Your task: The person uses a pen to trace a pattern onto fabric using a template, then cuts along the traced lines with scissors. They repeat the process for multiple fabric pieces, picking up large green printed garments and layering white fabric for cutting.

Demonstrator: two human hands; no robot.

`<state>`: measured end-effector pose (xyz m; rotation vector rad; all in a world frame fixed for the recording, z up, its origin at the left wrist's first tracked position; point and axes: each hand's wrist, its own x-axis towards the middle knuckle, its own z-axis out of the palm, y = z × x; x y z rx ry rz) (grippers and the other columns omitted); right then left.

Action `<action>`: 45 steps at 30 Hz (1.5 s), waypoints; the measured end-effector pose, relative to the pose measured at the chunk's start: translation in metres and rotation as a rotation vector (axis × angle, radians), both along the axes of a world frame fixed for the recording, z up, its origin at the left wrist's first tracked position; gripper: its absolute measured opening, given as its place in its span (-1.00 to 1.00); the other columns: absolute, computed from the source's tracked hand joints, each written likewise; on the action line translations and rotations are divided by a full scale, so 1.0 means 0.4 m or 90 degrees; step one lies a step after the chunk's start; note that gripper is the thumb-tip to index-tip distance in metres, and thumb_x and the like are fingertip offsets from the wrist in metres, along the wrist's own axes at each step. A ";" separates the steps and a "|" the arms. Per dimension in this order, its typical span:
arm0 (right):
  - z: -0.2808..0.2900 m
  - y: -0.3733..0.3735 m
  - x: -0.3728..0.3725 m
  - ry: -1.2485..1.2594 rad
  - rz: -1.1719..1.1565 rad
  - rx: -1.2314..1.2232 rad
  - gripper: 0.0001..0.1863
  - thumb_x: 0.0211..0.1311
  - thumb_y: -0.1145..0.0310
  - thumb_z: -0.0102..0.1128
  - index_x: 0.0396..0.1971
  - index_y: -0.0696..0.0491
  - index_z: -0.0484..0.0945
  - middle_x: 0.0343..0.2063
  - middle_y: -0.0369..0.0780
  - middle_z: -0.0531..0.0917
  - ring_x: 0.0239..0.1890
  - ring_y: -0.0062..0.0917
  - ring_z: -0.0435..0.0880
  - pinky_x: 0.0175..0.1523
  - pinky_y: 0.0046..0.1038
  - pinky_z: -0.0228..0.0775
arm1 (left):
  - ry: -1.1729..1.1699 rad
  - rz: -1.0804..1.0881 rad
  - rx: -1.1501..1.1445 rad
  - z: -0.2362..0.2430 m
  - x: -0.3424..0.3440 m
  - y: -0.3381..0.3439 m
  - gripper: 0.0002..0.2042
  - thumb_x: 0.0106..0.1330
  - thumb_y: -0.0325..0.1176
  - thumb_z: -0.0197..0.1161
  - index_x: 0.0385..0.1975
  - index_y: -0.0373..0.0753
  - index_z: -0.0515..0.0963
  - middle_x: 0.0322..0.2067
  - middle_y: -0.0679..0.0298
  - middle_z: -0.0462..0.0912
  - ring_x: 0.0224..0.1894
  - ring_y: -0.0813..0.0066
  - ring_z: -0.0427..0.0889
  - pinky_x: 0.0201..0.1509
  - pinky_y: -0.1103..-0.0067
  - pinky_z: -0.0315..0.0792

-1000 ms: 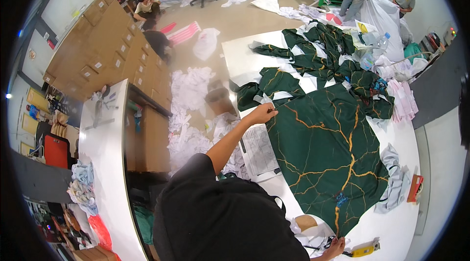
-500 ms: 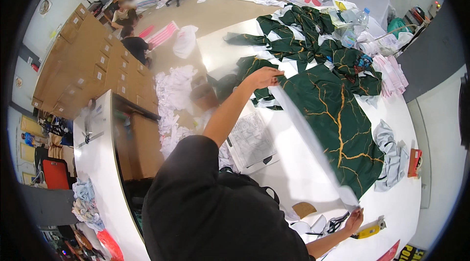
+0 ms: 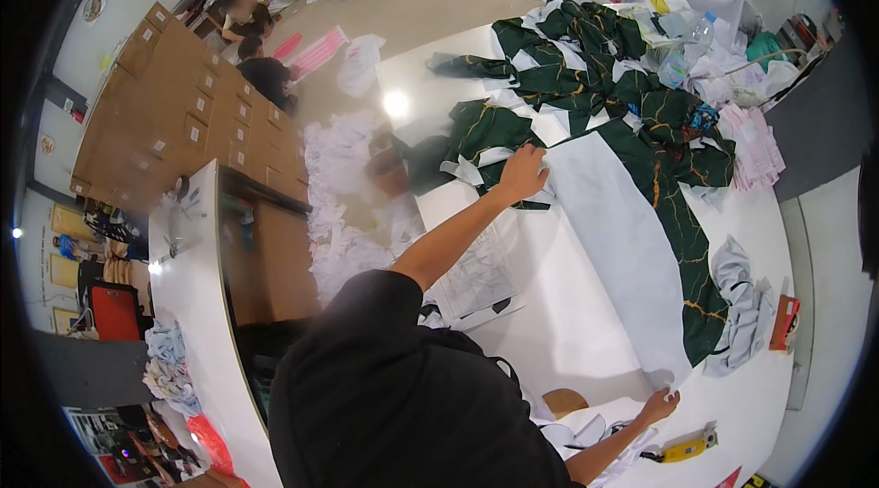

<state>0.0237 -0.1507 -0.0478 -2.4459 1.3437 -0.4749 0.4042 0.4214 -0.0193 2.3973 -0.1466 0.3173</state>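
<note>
A dark green fabric panel with gold branch-like veins lies across the white table. Its plain white underside is turned up in a wide strip along the side nearer me. At the upper end of that strip, my left hand is closed on the edge of the panel. Down at the opposite corner, my right hand pinches the same piece between thumb and fingers. Beyond my left hand lies a crumpled heap of matching green fabric, white undersides showing in places.
Near my right hand lies a yellow handheld tool. Grey fabric and a red box sit along the right. Paper sheets are beside my left forearm. Stacked cartons stand left; other people are farther off.
The panel's near edge has been turned over, so a broad white strip now shows where green was. My left hand has moved slightly down and right; my right hand still holds its corner.
</note>
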 end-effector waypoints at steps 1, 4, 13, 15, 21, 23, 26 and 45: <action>-0.023 0.013 -0.012 0.017 0.010 -0.036 -0.51 0.27 0.22 0.13 0.10 0.23 0.48 -0.04 0.13 0.57 -0.01 -0.02 0.58 0.11 -0.13 0.42 | -0.005 0.012 0.069 0.006 -0.023 -0.002 -0.66 0.14 -0.28 0.35 -0.11 -0.25 0.52 -0.11 0.09 0.47 -0.03 0.03 0.50 0.01 0.22 0.39; -0.042 0.024 -0.010 0.060 0.040 -0.072 -0.54 0.26 0.26 0.15 0.04 0.29 0.50 -0.06 0.14 0.55 0.02 0.01 0.55 0.13 -0.10 0.40 | -0.006 0.010 0.107 -0.010 -0.059 -0.004 -0.64 0.14 -0.26 0.36 -0.10 -0.27 0.52 -0.13 0.09 0.46 0.03 0.05 0.44 0.07 0.20 0.32; -0.024 0.019 -0.017 -0.089 0.040 0.027 -0.82 0.10 0.48 0.18 -0.36 0.30 0.55 -0.41 0.04 0.65 -0.33 -0.10 0.65 -0.15 -0.22 0.49 | -0.002 0.043 0.013 0.038 -0.004 0.033 -0.88 0.23 -0.34 0.25 -0.37 -0.21 0.48 -0.37 0.07 0.58 -0.28 -0.02 0.58 -0.22 0.18 0.43; -0.003 0.012 -0.039 -0.052 0.050 0.036 -0.84 0.06 0.48 0.19 -0.40 0.28 0.56 -0.44 0.02 0.65 -0.34 -0.13 0.65 -0.16 -0.22 0.48 | -0.037 0.064 -0.005 0.061 0.002 0.074 -0.89 0.24 -0.37 0.23 -0.37 -0.23 0.46 -0.36 0.03 0.60 -0.29 -0.04 0.59 -0.24 0.19 0.43; 0.007 -0.019 -0.076 0.015 0.104 0.055 -0.75 -0.01 0.48 0.24 -0.28 0.24 0.57 -0.33 0.01 0.64 -0.23 -0.10 0.64 -0.07 -0.21 0.49 | 0.056 0.100 0.126 0.106 0.009 0.156 -0.82 0.17 -0.49 0.16 -0.23 -0.28 0.42 -0.27 -0.07 0.56 -0.18 -0.13 0.58 -0.13 0.13 0.47; -0.004 -0.021 -0.044 -0.085 0.148 0.008 -0.65 -0.01 0.53 0.23 -0.14 0.25 0.52 -0.20 0.05 0.62 -0.12 -0.10 0.61 0.03 -0.19 0.44 | 0.062 0.096 0.156 0.100 0.023 0.153 -0.80 0.14 -0.49 0.16 -0.22 -0.30 0.42 -0.21 -0.09 0.54 -0.14 -0.15 0.57 -0.10 0.11 0.47; -0.017 0.010 0.004 -0.115 0.186 -0.012 -0.51 -0.01 0.57 0.23 0.01 0.26 0.44 -0.10 0.06 0.57 -0.02 -0.08 0.57 0.12 -0.18 0.39 | 0.075 0.095 0.114 0.079 0.061 0.123 -0.77 0.13 -0.50 0.16 -0.19 -0.32 0.44 -0.15 -0.10 0.51 -0.10 -0.17 0.56 -0.06 0.10 0.47; -0.101 -0.190 -0.071 -0.197 0.344 -0.100 -0.77 0.17 0.37 0.30 -0.41 0.28 0.61 -0.65 -0.16 0.59 -0.63 -0.42 0.50 -0.50 -0.35 0.36 | 0.068 -0.217 0.153 -0.011 0.058 0.217 -0.64 0.40 -0.16 -0.03 -0.24 -0.37 0.57 -0.23 -0.05 0.65 -0.12 -0.04 0.60 -0.06 0.20 0.46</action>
